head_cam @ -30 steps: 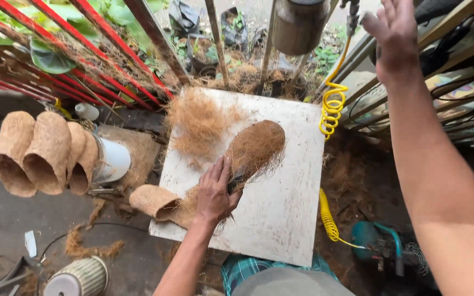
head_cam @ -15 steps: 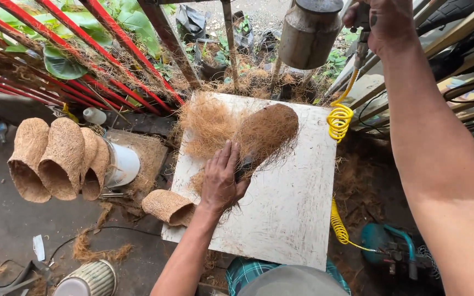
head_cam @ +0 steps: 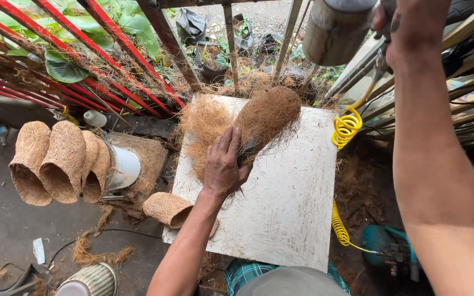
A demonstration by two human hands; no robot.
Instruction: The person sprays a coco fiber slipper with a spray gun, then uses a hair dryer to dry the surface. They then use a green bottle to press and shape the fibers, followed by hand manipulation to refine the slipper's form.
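Note:
My left hand [head_cam: 223, 164] presses on the near end of a brown coconut-fibre covered form [head_cam: 267, 118] lying on a white board [head_cam: 292, 214], fingers around its dark base. A loose pile of coir fibre [head_cam: 204, 129] lies at the board's far left. My right hand [head_cam: 412, 24] is raised at the top right, closed on a spray tool [head_cam: 381, 60] with a metal cup [head_cam: 333, 33]; a yellow coiled hose [head_cam: 345, 127] hangs from it.
Several finished coir pots [head_cam: 56, 161] hang at the left beside a white bucket [head_cam: 123, 167]. Another coir pot [head_cam: 167, 208] lies by the board's left edge. Red metal bars [head_cam: 83, 60] cross the top left. A teal compressor [head_cam: 382, 246] sits at the lower right.
My right hand has dropped from the upper edge and now holds the spray tool with its cup closer over the board. The left hand stays on the fibre form.

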